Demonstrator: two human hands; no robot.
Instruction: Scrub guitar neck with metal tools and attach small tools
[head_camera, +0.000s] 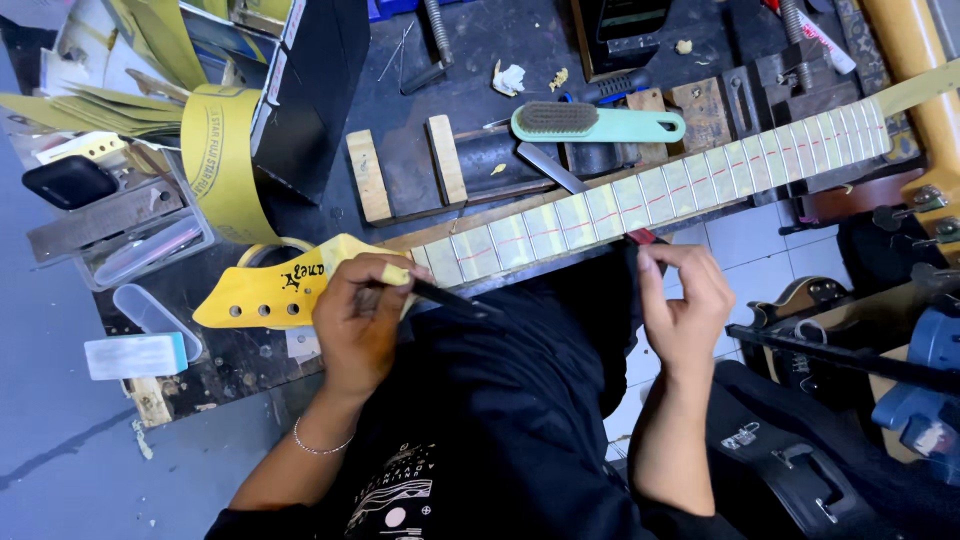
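Left hand (362, 318) grips a dark tool (448, 297) at the taped guitar neck (640, 198); right hand (683, 300) pinches a small red piece (641, 237) below its edge, mid fret work.

Guitar neck (560, 225): glossy yellow-painted wood headstock, fretboard masked in matt paper tape. Wire brush (595, 123): smooth mint plastic handle, metal bristles. Workbench (480, 60): rough, worn dark surface. Sandpaper roll (220, 160): matt yellow paper.
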